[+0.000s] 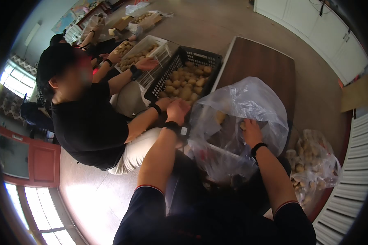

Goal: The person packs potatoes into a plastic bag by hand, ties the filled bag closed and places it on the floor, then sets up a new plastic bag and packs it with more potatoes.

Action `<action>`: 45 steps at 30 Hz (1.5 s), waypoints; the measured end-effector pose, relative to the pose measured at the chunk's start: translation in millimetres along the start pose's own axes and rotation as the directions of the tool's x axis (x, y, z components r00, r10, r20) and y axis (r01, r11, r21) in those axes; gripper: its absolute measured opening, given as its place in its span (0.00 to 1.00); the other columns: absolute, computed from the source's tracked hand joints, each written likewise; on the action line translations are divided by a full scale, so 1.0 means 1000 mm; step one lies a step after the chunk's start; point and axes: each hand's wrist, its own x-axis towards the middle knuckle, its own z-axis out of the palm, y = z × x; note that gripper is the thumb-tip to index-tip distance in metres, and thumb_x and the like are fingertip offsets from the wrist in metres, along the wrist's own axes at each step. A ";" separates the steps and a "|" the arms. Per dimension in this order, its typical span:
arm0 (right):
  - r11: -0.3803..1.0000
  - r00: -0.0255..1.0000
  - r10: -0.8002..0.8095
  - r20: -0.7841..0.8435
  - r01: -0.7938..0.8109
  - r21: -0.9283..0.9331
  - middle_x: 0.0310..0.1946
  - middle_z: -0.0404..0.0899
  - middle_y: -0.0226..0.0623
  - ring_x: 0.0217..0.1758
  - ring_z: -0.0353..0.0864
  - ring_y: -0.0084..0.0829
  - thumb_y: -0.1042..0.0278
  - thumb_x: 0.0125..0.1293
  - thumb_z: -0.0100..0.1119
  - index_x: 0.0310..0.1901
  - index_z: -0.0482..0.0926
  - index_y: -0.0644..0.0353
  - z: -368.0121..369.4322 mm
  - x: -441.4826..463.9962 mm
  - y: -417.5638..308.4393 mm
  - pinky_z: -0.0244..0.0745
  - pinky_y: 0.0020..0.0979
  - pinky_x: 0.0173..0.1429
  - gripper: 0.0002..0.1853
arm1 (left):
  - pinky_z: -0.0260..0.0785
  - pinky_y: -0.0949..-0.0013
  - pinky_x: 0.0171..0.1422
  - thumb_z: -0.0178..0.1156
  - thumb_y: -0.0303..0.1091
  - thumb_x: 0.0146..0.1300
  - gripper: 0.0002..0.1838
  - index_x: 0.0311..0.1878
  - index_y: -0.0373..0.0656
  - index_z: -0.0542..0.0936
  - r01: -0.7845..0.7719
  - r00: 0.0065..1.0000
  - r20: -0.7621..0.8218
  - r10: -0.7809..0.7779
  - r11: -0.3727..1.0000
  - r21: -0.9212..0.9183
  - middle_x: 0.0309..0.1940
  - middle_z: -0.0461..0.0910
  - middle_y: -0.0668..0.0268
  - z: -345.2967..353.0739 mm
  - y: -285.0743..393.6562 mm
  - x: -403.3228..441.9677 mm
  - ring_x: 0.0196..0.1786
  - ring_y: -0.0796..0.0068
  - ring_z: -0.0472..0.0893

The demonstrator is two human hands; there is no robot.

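My left hand [178, 110] is at the near edge of a black plastic crate [215, 61] of potatoes [185, 83]; its fingers point toward the crate and what they hold, if anything, is hidden. A co-worker's hand [164, 103] is close beside it on the left. My right hand [251, 132] is inside the mouth of a large clear plastic bag [270, 98], closed on a potato [243, 125]. Deeper in the bag lies another yellowish potato [220, 117].
A co-worker in a black shirt [86, 126] sits at my left. Beyond stands a white crate [164, 53] of potatoes. A brown board [259, 61] lies ahead. A bag of potatoes [310, 163] rests on the floor at right, near a ribbed radiator [349, 179].
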 end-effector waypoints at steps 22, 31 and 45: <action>0.181 0.821 -0.241 0.517 -0.485 0.856 0.37 0.76 0.31 0.29 0.69 0.20 0.46 0.77 0.47 0.54 0.75 0.57 -0.029 -0.007 -0.044 0.67 0.25 0.35 0.21 | 0.66 0.76 0.26 0.57 0.44 0.68 0.19 0.55 0.42 0.76 -0.043 0.830 0.395 -0.393 0.663 0.748 0.43 0.80 0.62 0.064 -0.026 -0.090 0.25 0.77 0.75; 0.285 0.815 -0.335 0.473 -0.391 0.875 0.32 0.76 0.29 0.30 0.72 0.19 0.50 0.79 0.44 0.45 0.77 0.60 -0.028 -0.012 -0.053 0.67 0.24 0.34 0.20 | 0.75 0.72 0.36 0.54 0.47 0.70 0.20 0.50 0.38 0.80 0.036 0.561 0.470 -0.681 0.588 0.808 0.40 0.83 0.61 0.084 -0.041 -0.111 0.33 0.75 0.82; 0.337 0.884 -0.153 0.441 -0.373 0.864 0.24 0.75 0.30 0.24 0.71 0.19 0.51 0.76 0.50 0.36 0.78 0.62 0.001 -0.008 -0.035 0.67 0.23 0.28 0.20 | 0.74 0.67 0.34 0.52 0.42 0.73 0.15 0.52 0.41 0.77 -0.013 0.772 0.525 -0.359 0.816 0.578 0.42 0.81 0.61 0.065 -0.017 -0.071 0.36 0.66 0.82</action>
